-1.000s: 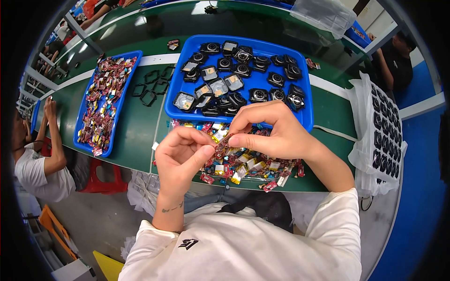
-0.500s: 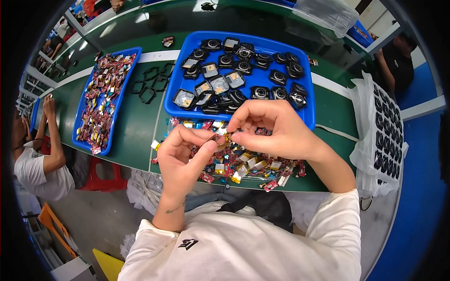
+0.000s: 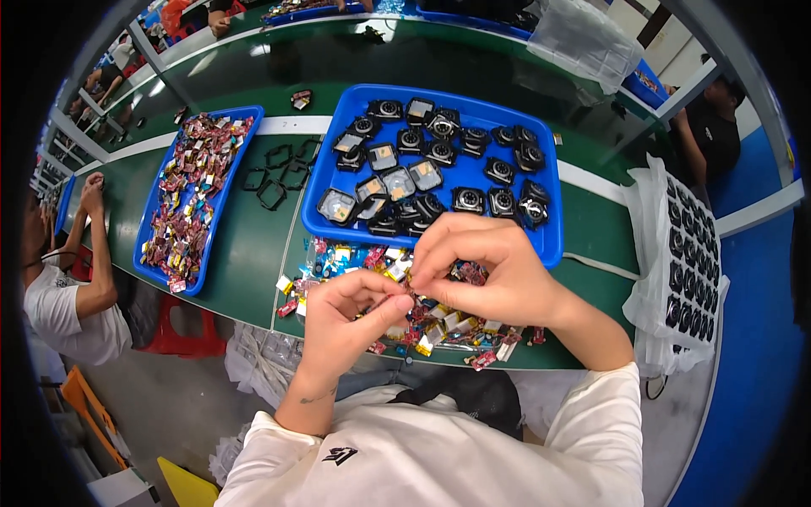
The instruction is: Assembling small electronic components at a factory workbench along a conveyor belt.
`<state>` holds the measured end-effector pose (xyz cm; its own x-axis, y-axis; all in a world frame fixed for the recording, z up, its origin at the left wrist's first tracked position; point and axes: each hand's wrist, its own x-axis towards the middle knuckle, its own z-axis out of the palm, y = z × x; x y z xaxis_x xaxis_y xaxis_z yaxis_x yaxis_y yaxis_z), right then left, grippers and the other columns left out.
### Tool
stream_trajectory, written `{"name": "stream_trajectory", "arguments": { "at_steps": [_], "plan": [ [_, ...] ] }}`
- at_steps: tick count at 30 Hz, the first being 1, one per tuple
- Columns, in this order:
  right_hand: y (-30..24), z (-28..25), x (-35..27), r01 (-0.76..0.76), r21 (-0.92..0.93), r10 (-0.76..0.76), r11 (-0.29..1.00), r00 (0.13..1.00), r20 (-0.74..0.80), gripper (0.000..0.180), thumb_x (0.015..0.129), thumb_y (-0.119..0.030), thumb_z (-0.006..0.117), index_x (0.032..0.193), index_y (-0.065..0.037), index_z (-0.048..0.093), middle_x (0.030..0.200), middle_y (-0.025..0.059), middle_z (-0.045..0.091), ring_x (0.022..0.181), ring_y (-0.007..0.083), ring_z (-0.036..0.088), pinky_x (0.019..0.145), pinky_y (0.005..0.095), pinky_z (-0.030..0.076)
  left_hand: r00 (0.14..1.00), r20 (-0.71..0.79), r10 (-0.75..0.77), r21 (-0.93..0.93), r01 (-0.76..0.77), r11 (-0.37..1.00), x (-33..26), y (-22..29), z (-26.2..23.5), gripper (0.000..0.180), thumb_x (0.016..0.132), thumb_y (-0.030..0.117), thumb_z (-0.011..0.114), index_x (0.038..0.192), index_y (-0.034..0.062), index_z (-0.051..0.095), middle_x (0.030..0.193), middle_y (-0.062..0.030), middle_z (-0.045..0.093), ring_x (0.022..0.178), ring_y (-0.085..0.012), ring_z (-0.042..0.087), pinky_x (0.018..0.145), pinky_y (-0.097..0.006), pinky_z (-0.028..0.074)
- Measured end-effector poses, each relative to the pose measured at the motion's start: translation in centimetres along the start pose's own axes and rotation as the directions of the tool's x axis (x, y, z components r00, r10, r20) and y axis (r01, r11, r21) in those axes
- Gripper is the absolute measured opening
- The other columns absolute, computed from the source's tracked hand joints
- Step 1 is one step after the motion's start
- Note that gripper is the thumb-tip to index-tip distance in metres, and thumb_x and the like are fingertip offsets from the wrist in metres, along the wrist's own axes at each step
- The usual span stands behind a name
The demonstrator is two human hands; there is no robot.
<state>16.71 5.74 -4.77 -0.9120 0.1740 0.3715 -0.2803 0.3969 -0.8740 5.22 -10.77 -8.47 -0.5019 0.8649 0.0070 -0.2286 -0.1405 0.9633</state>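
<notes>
Over the near edge of the green table my two hands meet, fingertips almost touching. Thumb and forefinger of my left hand [image 3: 342, 325] pinch a small reddish circuit board [image 3: 405, 290], mostly covered by the fingers. My right hand [image 3: 498, 275] is closed in a pinch against it; what its fingertips grip is hidden. Beneath both hands lies a loose pile of small red boards and silver-yellow battery cells [image 3: 435, 328]. Just beyond stands a blue tray [image 3: 483, 176] of black smartwatch cases [image 3: 442, 152], some with their open insides facing up.
To the left, a long blue tray [image 3: 226, 207] is heaped with similar boards. Black square frames [image 3: 272, 194] lie between the trays. At right stands a white-lined stack holding rows of dark watch parts [image 3: 693, 270]. A person [image 3: 76, 296] sits at the far left.
My hands have drawn closer together, and the board between them is now more covered by fingers. The table and trays sit lower in the picture.
</notes>
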Motion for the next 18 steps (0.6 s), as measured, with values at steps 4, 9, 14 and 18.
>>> {"name": "stream_trajectory", "arguments": {
  "at_steps": [4, 9, 14, 18],
  "plan": [
    [-0.5, 0.2, -0.1, 0.005, 0.023, -0.005, 1.0, 1.0, 0.01, 0.011, 0.07, 0.007, 0.067, 0.077, -0.001, 0.064, 0.086, 0.0117, 0.065, 0.081, 0.0185, 0.063, 0.071, 0.0281, 0.049, 0.991, 0.108, -0.074, -0.032, 0.078, 0.996, -0.2, 0.1, -0.6, 0.009, 0.08, 0.0, 0.067, 0.087, -0.0027, 0.061, 0.076, -0.0085, 0.066, 0.064, -0.0117, 0.065, 0.055, -0.02, 0.051],
    [-0.8, 1.0, -0.8, -0.174, 0.298, 0.189, 0.938, 0.982, -0.021, 0.008, 0.077, 0.006, 0.064, 0.083, 0.002, 0.062, 0.087, 0.0103, 0.065, 0.085, 0.0154, 0.063, 0.074, 0.0267, 0.051, 0.994, 0.106, -0.01, -0.134, 0.024, 0.991, -0.3, 0.1, -0.4, 0.007, 0.081, 0.0, 0.065, 0.083, -0.004, 0.059, 0.075, -0.0105, 0.065, 0.064, -0.0145, 0.065, 0.056, -0.023, 0.053],
    [-1.2, 0.4, -0.8, -0.288, 0.477, 0.327, 0.831, 0.945, 0.001, 0.008, 0.079, 0.002, 0.066, 0.083, 0.001, 0.06, 0.086, 0.0073, 0.065, 0.082, 0.0126, 0.064, 0.076, 0.0257, 0.053, 0.992, 0.127, 0.013, -0.208, 0.014, 0.978, 0.0, -0.4, -0.4, 0.007, 0.081, -0.001, 0.065, 0.084, -0.0056, 0.061, 0.076, -0.0115, 0.064, 0.062, -0.016, 0.065, 0.056, -0.025, 0.053],
    [-1.2, 0.3, -0.4, -0.38, 0.551, 0.427, 0.743, 0.903, 0.047, 0.016, 0.074, 0.008, 0.069, 0.077, 0.0, 0.056, 0.079, 0.0095, 0.064, 0.084, 0.0209, 0.067, 0.071, 0.0272, 0.054, 0.992, 0.125, 0.02, -0.168, 0.002, 0.986, 0.0, -0.5, -0.6, 0.006, 0.081, -0.001, 0.065, 0.084, -0.0057, 0.064, 0.077, -0.0111, 0.064, 0.062, -0.0159, 0.064, 0.057, -0.025, 0.053]
  ]
}}
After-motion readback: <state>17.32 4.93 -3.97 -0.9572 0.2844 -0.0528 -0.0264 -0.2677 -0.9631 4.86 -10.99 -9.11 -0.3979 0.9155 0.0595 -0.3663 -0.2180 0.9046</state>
